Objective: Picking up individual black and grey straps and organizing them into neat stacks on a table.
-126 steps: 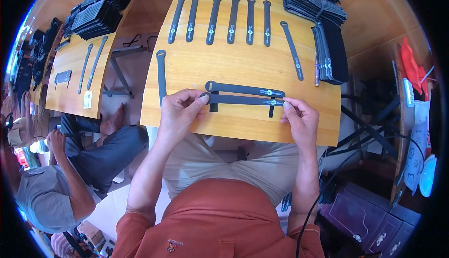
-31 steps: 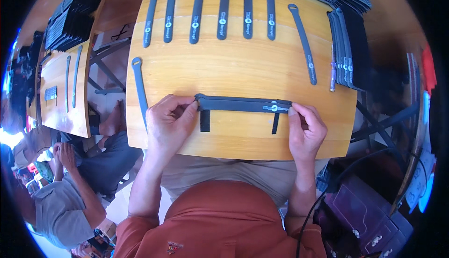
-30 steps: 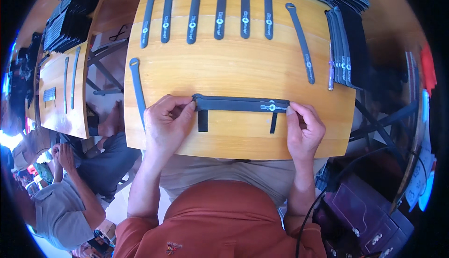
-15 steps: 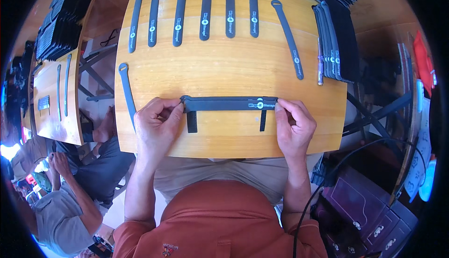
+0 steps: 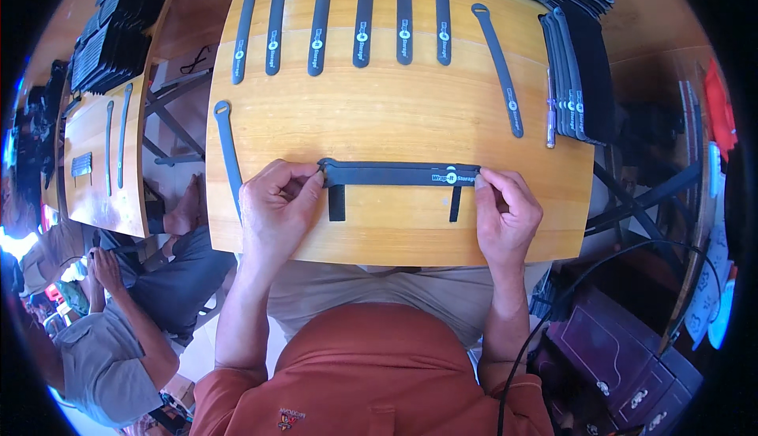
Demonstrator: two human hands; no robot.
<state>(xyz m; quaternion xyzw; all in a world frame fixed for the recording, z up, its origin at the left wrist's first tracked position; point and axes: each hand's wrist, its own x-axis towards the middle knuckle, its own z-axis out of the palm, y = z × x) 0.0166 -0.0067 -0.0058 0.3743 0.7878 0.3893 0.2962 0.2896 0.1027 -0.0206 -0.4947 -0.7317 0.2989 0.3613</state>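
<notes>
Head view: the dark grey strap [image 5: 387, 175] is stretched flat across the near part of the wooden table [image 5: 379, 112], lying over a second strap [image 5: 379, 165] that only peeks out along its far side. Looks light, thin and bendy to me, not fragile, so the two ends seem like the spots to grab. Left hand [image 5: 280, 199] has thumb and index finger pinched on the left end; right hand [image 5: 509, 211] pinches the right end likewise. Two black strips [image 5: 337, 204] poke out toward the person. Farther off there's a row of six straps [image 5: 364, 21], plus a pen [image 5: 551, 112] to the right. About four seconds ago those two straps sat visibly apart; now the top one mostly covers the other.
</notes>
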